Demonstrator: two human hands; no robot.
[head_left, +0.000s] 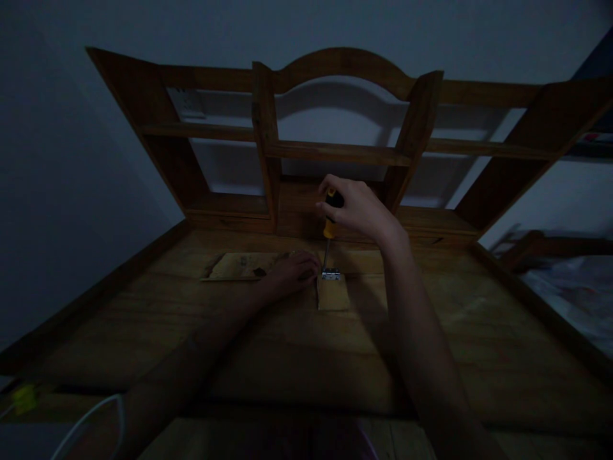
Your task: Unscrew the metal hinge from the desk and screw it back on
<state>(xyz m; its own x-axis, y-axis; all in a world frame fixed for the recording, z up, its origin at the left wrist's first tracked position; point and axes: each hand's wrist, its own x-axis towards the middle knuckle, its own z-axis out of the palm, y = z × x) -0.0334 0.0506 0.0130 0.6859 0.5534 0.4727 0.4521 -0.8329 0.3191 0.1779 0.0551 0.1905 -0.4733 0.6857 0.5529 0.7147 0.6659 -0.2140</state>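
Observation:
A yellow and black screwdriver [329, 227] stands nearly upright, its shaft reaching down to a small metal hinge [331, 274]. My right hand [357, 206] is closed around its handle from above. The hinge lies across the edge of a small wooden block [333, 294] on the desktop. My left hand [294, 273] rests low beside the hinge, fingers curled against the wood; what the fingertips press on is hidden. Under and left of that hand lies a flat wooden board [237, 266] with dark marks and a broken-looking left end.
The wooden desk [268, 358] spreads around the hands. A shelf unit [335, 153] with several compartments rises along its back against the wall. A wall socket [186, 102] shows behind the left shelf. At the lower left are a yellow object [23, 398] and a white cord [89, 415].

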